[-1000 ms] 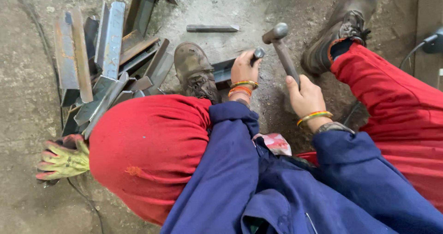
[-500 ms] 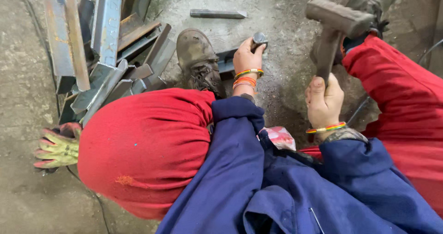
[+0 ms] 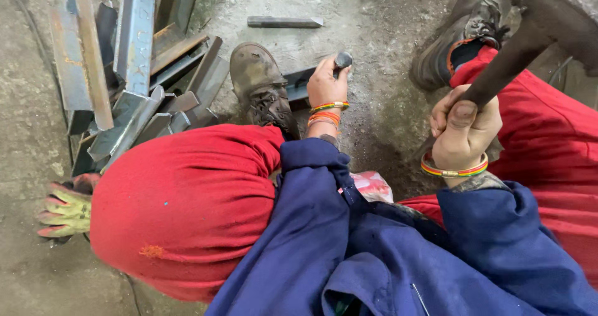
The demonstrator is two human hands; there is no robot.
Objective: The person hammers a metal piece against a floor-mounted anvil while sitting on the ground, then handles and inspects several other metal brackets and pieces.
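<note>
My left hand (image 3: 325, 82) grips a dark chisel (image 3: 342, 59) held upright against a metal piece (image 3: 298, 83) on the ground beside my left boot (image 3: 258, 85). My right hand (image 3: 464, 129) is closed around the handle of a hammer (image 3: 529, 26), raised high so its head fills the top right corner close to the camera. Both wrists carry coloured bangles. Blue sleeves and red trousers cover my arms and knees.
A heap of steel angle offcuts (image 3: 131, 73) lies at the upper left. A single flat bar (image 3: 284, 22) rests on the concrete further off. A yellow-green work glove (image 3: 65, 210) lies at the left. My right boot (image 3: 458, 38) is at the upper right.
My right hand has swung the hammer up from the chisel head to a high position near the camera. The left hand stays on the chisel.
</note>
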